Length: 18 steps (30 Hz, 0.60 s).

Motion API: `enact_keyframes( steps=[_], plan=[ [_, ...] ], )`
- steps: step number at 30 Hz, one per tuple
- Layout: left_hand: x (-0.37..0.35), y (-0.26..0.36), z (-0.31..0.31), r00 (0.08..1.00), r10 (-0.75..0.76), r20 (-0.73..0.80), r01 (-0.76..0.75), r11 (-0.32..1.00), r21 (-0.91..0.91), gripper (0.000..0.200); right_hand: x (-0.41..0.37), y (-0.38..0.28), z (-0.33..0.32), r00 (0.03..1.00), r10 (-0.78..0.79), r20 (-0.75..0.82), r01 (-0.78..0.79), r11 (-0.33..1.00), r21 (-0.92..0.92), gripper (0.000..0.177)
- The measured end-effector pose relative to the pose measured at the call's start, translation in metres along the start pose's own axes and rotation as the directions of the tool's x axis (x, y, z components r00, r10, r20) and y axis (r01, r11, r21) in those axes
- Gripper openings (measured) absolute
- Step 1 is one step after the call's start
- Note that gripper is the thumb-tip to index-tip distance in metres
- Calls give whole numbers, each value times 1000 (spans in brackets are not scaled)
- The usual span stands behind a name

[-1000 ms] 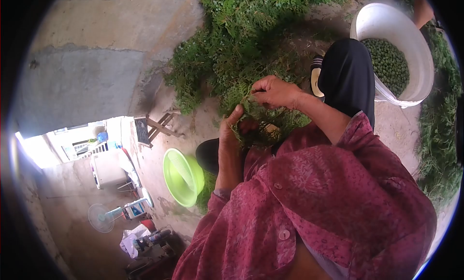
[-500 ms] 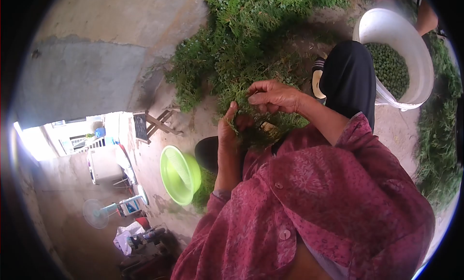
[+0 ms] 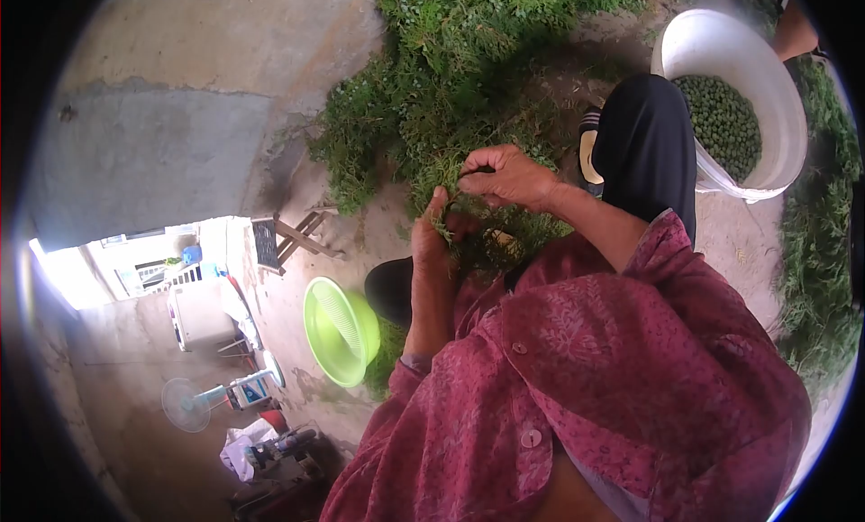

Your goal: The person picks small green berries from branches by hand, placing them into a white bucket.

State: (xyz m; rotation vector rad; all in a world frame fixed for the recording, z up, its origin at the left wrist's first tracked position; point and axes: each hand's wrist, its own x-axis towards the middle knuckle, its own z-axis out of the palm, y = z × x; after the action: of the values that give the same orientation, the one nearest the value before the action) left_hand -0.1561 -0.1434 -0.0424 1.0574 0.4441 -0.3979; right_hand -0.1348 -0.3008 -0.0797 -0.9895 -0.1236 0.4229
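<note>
My left hand (image 3: pixel 434 236) is closed round a leafy evergreen sprig (image 3: pixel 443 172), thumb pointing up along it; its fingers are partly in shadow. Just to the right, my right hand (image 3: pixel 514 177) bends over the same sprig with thumb and forefinger pinched together. Whatever lies between those fingertips is too small to make out. Beyond both hands spreads a large heap of evergreen branches (image 3: pixel 423 89) bearing small pale-green cones. A white bucket (image 3: pixel 788 98) stands past my right knee, with many small round green cones (image 3: pixel 721 125) inside.
A lime-green basin (image 3: pixel 368 337) with a strainer in it sits by my left knee. Behind it are a wooden folding stool (image 3: pixel 302 233) and a fan (image 3: pixel 187 405). More greenery (image 3: pixel 815 251) lies at the far right, and another person's limb (image 3: pixel 795 33) shows beside the bucket.
My right hand has shifted slightly leftward, its thumb and forefinger now closer together over the sprig. My left hand keeps its hold. The view has tilted a little.
</note>
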Motion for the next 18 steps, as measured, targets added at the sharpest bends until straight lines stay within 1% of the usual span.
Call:
enact_keyframes(
  steps=[1,3,4,6,7,9,10,11,12,13,14,15,16,17,18],
  plan=[
    [1,1,1,1000,0,1,0,1000,0,18,-1,-1,-1,1000,0,-1,0,1000,0,15],
    [2,3,3,997,16,-80,-14,999,34,19,-3,-8,0,999,43,13,-43,999,2,13],
    [2,3,5,997,18,-78,-16,999,30,19,-6,-13,2,999,44,14,-43,999,-3,13],
    [2,5,10,990,34,-140,-21,995,96,21,-15,-27,8,999,-9,-32,2,981,-194,8],
    [2,7,11,990,36,-138,-24,996,91,21,-16,-30,9,1000,-8,-30,2,980,-200,8],
    [0,8,13,983,21,-184,-1,995,104,26,-23,-34,6,994,-99,-51,70,914,-400,10],
    [0,9,11,984,20,-179,-3,995,95,26,-27,-39,1,988,-120,-101,75,926,-371,10],
    [0,13,6,990,11,-143,-20,998,-58,28,-33,-47,-7,979,-140,-150,82,936,-342,10],
    [0,17,0,994,8,-106,-30,977,-211,31,-44,-62,-16,954,-173,-245,99,953,-286,8],
    [2,19,-12,995,8,-101,-30,975,-220,31,-58,-80,-26,919,-197,-341,122,966,-230,8],
    [6,21,-26,999,47,1,-46,972,-231,29,-72,-94,-38,846,-348,-403,247,927,-282,8],
    [8,21,-35,991,90,102,-63,968,-245,29,-88,-106,-53,749,-488,-449,360,868,-342,8],
    [6,21,-34,990,94,102,-65,964,-256,29,-104,-117,-73,644,-573,-506,377,814,-442,11],
    [4,21,-31,989,103,102,-73,962,-263,29,-116,-123,-91,469,-694,-547,418,720,-555,14],
    [2,21,-28,988,112,104,-80,960,-270,28,-131,-134,-100,332,-740,-585,262,669,-696,19]
  ],
)
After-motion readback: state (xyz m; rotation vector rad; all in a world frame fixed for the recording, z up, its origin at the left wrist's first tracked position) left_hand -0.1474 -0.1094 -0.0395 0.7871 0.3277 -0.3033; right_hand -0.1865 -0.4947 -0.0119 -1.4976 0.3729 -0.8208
